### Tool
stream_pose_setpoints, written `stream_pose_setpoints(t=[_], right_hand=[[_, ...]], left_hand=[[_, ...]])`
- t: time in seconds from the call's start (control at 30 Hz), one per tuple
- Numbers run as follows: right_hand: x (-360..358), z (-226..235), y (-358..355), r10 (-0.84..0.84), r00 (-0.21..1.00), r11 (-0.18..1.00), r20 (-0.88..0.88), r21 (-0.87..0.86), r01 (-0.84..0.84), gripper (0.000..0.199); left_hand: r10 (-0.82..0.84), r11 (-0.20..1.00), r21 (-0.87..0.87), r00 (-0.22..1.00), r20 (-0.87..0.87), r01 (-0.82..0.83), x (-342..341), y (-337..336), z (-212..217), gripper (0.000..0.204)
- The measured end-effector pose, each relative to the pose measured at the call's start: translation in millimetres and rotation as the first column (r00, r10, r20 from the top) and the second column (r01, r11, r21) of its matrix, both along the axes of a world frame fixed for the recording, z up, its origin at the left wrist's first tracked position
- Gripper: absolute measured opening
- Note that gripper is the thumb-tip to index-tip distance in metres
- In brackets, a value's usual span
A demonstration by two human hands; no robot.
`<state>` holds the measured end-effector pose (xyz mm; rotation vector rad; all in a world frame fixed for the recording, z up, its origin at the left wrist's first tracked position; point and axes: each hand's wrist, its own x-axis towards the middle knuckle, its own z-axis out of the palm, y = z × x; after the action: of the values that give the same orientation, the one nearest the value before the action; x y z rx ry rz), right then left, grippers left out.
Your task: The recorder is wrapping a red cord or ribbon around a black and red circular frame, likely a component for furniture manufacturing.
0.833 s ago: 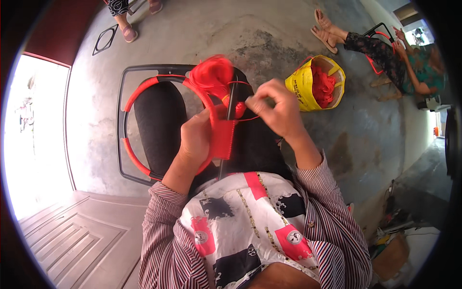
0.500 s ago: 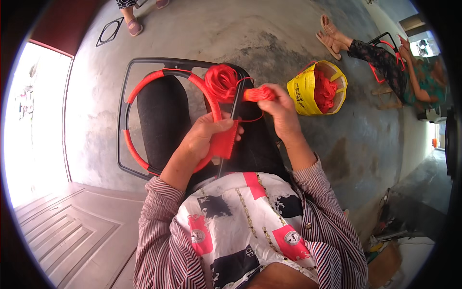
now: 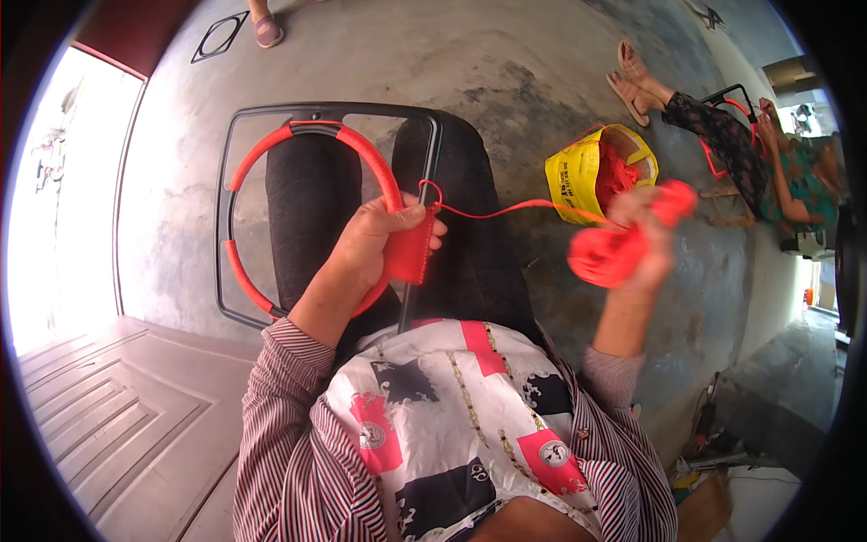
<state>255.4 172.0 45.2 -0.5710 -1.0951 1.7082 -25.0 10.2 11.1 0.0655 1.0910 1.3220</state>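
Head view, left hand (image 3: 375, 248) fingers gripping red hoop (image 3: 361, 149), blurred right hand (image 3: 637, 239) clutching cord bundle (image 3: 601, 255).

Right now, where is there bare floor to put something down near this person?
Bare concrete floor lies open beyond the black frame, and between the knees and the yellow bag. The lap is crowded: the left hand grips the red-wrapped hoop, and the right hand stretches red cord across.

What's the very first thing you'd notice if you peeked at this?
All the bright red: a red-wrapped ring on a black frame across the person's lap, gripped by the left hand. A red cord stretches to the blurred right hand, holding a red bundle near a yellow bag.
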Motion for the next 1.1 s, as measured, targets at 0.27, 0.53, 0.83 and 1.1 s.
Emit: stream_pose_setpoints(t=[0.27, 0.53, 0.83, 1.1], right_hand=[[-94, -41, -60, 0.213, 0.823, 0.947, 0.527, 0.097, -0.307, 0.021], [-99, -25, -58, 0.244, 0.827, 0.926, 0.506, 0.132, -0.354, 0.023], [-91, -28, -56, 0.354, 0.83, 0.935, 0.431, -0.167, -0.312, 0.02], [-95, -19, -87, 0.373, 0.805, 0.846, 0.462, 0.188, -0.499, 0.016]], left_hand=[[-0.001, 0.994, 0.106, 1.0, 0.011, 0.0, 9, 1, 1, 0.019], [0.013, 0.986, 0.168, 1.0, 0.001, -0.013, 6, -2, -4, 0.018], [0.002, 0.989, 0.146, 1.0, -0.011, 0.0, 7, 1, -5, 0.015], [0.057, 0.996, 0.067, 0.996, -0.065, -0.053, 15, 8, -1, 0.009]])
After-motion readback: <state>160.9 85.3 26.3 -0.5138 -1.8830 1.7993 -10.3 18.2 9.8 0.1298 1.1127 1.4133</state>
